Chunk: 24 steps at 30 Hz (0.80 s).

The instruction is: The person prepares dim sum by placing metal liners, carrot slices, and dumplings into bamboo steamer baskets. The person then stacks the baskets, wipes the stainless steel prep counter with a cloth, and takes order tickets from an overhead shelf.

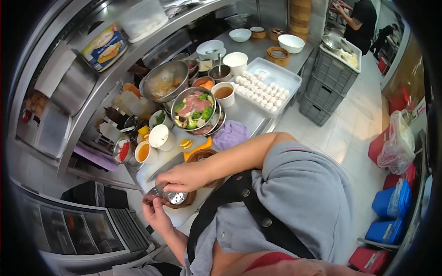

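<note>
In the head view, my left hand [158, 215] is closed with its fingertips on a small perforated metal plate [159, 190]. My right hand [178, 178] reaches across from above, its fingers closed on the same plate. Something brownish shows by the plate's left edge; I cannot make out what it is. Just below my right hand, a bamboo steamer [189, 200] with a shiny perforated metal disc [177, 198] in it rests on the white cutting board [177, 215]. Beyond my right hand lies a knife with a yellow handle [202, 148]. My right forearm partly covers another bamboo steamer [200, 155].
A metal bowl of meat and broccoli [193, 110], a purple cloth [230, 134] and white sauce tubs [162, 138] crowd the counter. Behind stands a plastic tray of white balls [264, 89]. Grey crates [322, 94] stand right, near a person in black [360, 25].
</note>
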{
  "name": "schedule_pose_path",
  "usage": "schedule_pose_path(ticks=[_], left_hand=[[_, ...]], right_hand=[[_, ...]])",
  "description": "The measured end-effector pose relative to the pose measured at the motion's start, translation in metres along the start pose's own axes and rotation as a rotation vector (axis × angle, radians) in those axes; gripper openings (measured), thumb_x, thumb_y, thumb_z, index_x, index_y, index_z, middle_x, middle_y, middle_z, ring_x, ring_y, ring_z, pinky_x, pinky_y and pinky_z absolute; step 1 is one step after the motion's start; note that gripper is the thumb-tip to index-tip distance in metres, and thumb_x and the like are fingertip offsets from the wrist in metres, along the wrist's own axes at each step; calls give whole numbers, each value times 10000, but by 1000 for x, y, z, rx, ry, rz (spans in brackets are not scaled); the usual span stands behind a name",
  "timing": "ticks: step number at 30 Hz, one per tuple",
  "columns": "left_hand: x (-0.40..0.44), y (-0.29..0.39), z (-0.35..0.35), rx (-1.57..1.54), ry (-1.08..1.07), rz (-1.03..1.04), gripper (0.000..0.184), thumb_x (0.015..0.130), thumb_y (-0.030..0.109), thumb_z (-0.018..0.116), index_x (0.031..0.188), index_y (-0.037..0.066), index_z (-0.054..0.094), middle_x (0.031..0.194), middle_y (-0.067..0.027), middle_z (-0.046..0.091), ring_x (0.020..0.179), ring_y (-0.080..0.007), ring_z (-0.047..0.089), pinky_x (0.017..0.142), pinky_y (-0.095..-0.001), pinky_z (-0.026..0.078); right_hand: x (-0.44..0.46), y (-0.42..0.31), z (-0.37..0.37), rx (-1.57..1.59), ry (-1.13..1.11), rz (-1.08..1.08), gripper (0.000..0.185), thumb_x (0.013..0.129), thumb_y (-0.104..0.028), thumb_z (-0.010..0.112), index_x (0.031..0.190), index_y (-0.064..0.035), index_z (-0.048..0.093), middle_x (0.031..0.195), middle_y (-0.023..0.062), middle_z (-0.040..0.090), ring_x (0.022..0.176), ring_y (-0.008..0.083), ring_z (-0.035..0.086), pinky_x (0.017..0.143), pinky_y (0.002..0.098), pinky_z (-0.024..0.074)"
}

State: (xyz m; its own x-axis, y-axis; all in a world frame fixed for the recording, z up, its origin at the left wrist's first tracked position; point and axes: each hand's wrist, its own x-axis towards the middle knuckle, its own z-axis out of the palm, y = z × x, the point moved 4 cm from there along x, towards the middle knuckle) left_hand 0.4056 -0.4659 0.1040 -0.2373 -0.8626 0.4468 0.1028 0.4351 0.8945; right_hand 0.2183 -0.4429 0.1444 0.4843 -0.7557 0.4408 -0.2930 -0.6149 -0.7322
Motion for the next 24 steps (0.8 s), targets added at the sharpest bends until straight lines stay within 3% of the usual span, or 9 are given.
schedule_pose_path(ticks=[4, 9, 13, 16, 17, 21, 24], left_hand=[[-8, 14, 17, -57, 104, 16, 103, 916, 100, 581, 912, 11, 527, 781, -35, 534, 626, -103, 508, 583, -228, 449], [-9, 29, 44, 256, 128, 178, 75, 904, 39, 566, 967, 6, 543, 947, -86, 500, 627, -109, 502, 506, -216, 461], [-5, 60, 119, 309, 130, 371, 77, 940, 78, 521, 1001, 36, 543, 995, -95, 506, 623, -93, 490, 511, -213, 450], [0, 61, 163, 113, 147, 452, 75, 913, 42, 544, 987, 37, 528, 991, -107, 498, 741, -128, 535, 474, -195, 460], [-1, 59, 176, 46, 111, 410, 116, 906, 66, 564, 1006, 52, 507, 996, -127, 511, 822, -167, 552, 589, -235, 502], [12, 44, 230, -62, 42, 197, 200, 905, 97, 577, 1068, 80, 463, 993, -136, 542, 917, -214, 539, 836, -325, 466], [22, 21, 248, -256, 16, 104, 185, 909, 110, 578, 1052, 82, 463, 995, -125, 546, 907, -202, 543, 799, -294, 471]], right_hand=[[-11, 20, -8, 133, 93, -159, 290, 914, -162, 538, 1164, -32, 470, 966, 158, 616, 854, 347, 614, 723, 397, 490], [-51, 13, -53, -26, 35, -241, 352, 891, -173, 567, 1215, -66, 476, 1034, 144, 603, 875, 341, 611, 749, 397, 499], [-102, 9, -121, -195, 118, -345, 370, 872, -173, 586, 1223, -97, 497, 1047, 119, 594, 869, 312, 615, 729, 390, 511], [-142, 26, -182, -300, 179, -291, 303, 840, -164, 606, 1125, -82, 542, 1007, 111, 617, 898, 299, 615, 761, 407, 499], [-155, 34, -202, -370, 214, -309, 282, 855, -158, 593, 1132, -113, 576, 949, 84, 614, 861, 278, 618, 724, 373, 513], [-210, 78, -271, -498, 298, -113, 196, 837, -155, 600, 1024, -101, 628, 890, 85, 633, 858, 274, 621, 711, 385, 512], [-253, 124, -318, -630, 414, 241, 179, 823, -152, 603, 989, -102, 646, 916, 94, 655, 854, 281, 627, 708, 394, 505]])
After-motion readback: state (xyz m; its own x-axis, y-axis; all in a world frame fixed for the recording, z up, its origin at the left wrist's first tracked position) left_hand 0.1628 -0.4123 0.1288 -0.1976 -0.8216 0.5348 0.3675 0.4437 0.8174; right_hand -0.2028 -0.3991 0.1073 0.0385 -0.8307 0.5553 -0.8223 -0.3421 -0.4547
